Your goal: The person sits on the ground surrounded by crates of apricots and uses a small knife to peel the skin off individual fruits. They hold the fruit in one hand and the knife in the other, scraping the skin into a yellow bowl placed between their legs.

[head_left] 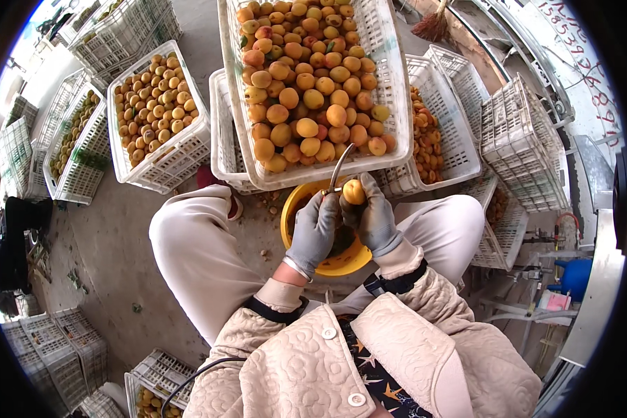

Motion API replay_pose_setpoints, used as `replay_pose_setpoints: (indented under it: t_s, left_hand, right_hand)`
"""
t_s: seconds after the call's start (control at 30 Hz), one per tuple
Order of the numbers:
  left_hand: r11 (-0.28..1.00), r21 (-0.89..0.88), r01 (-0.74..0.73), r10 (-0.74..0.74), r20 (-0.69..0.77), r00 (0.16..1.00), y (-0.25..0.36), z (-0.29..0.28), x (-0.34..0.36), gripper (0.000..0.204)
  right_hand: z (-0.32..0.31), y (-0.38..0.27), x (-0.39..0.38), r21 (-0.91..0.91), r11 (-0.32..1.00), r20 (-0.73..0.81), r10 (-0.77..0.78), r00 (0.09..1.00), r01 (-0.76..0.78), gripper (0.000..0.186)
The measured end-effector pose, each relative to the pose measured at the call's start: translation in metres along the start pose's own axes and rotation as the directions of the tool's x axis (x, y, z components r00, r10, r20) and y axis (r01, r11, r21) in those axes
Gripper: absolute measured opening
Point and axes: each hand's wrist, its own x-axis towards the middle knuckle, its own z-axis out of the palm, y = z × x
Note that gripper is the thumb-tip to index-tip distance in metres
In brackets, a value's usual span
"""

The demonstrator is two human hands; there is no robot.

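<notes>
Crates point(56, 348) of white plastic sit at eight o'clock from the middle of the view, and a narrow crate point(80, 188) of smaller, greenish-orange fruit stands at ten o'clock. Just right of that one, toward half past ten, is a taller crate point(188, 150) heaped with orange-yellow apricots. The person's left knee, in pale trousers point(191, 240), comes next.

Near the centre, the left hand point(312, 233), in a grey glove, is curled closed, its thumb and fingers pinching the base of a curved metal tool point(339, 166), whose tip points to one o'clock. A yellow bucket point(348, 263) stands below both hands, between the knees, with something dark in it. At twelve o'clock, beyond the hands, a large white crate point(327, 176) of apricots rests over other crates.

The right hand point(378, 216), gloved alike, is bent partly closed, its fingertips gripping one apricot point(354, 191) at the right of the tool. The hands are drawn close together; whether they touch, or the tool meets the fruit, I cannot tell.

Farther right, at two o'clock, a side crate point(460, 157) holds small orange pieces; beyond it is a stack of crates point(526, 146). A blue object point(575, 279) is at four o'clock.
</notes>
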Motion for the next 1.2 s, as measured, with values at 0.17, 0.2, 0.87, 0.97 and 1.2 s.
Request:
replay_pose_setpoints:
  t_s: [0.17,0.2,0.87,0.97,1.2]
  left_hand:
    - [0.995,0.004,0.102,-0.102,0.047,0.994,0.008,-0.002,-0.001,0.031]
    - [0.995,0.010,0.096,-0.097,0.039,0.995,0.007,-0.002,-0.001,0.031]
    - [0.449,-0.569,0.689,-0.242,0.665,0.707,0.046,-0.015,0.002,0.056]
    - [0.841,-0.372,0.393,-0.321,0.243,0.916,0.015,-0.015,0.003,0.048]
    - [0.952,0.265,0.153,-0.158,-0.004,0.987,0.015,0.001,-0.001,0.038]
  right_hand:
    - [-0.008,0.008,0.005,-0.139,0.985,0.064,-0.097,0.993,0.105,0.037]
    - [-0.010,0.011,0.008,-0.171,0.974,0.066,-0.139,0.988,0.148,0.037]
    - [-0.008,0.015,0.017,0.163,0.960,0.299,-0.270,0.915,0.229,0.033]
    - [-0.011,0.018,0.019,0.353,0.935,0.249,-0.108,0.963,0.014,0.032]
    - [-0.007,0.018,0.018,0.254,0.957,0.231,-0.199,0.952,0.138,0.039]
